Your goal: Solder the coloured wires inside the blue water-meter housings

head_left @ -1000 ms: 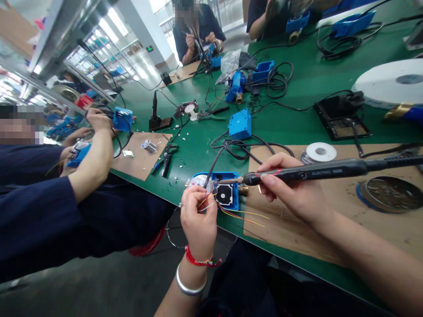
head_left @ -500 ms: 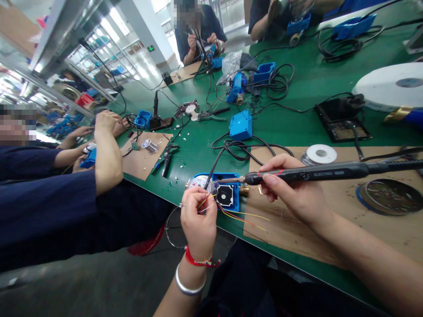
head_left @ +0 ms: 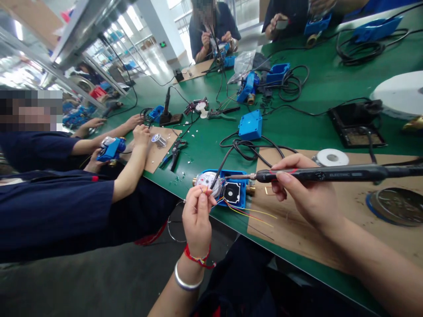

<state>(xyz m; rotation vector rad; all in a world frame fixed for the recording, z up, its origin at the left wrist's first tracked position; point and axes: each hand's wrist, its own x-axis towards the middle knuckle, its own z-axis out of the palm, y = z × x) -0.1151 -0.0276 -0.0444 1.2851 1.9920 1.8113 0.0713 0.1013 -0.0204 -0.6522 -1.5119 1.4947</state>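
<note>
My right hand (head_left: 302,182) is closed round a black soldering iron (head_left: 333,173), its metal tip pointing left over a blue water meter (head_left: 244,180). Pinched in the fingers of my left hand (head_left: 198,213) are thin coloured wires (head_left: 206,192) near the end of a black cable (head_left: 222,165). The meter lies at the table edge, with a round clear dial (head_left: 207,179) on its left and a black square part with a white frame (head_left: 231,193) on its right. Loose yellow and red wires (head_left: 254,214) trail from it to the right. Whether the iron's tip touches any wire, I cannot tell.
A brown board (head_left: 297,237) bears a solder spool (head_left: 331,157) and a round dish (head_left: 395,207). Behind are a soldering iron stand (head_left: 357,125) and a blue box (head_left: 250,124) with coiled cable. Wire strippers (head_left: 176,154) lie left, beside a co-worker holding another meter (head_left: 111,149).
The view has shifted, so most things sit further right. My left hand has drawn slightly away from the meter with the wires, uncovering the dial. The co-worker's blue meter has come up into view.
</note>
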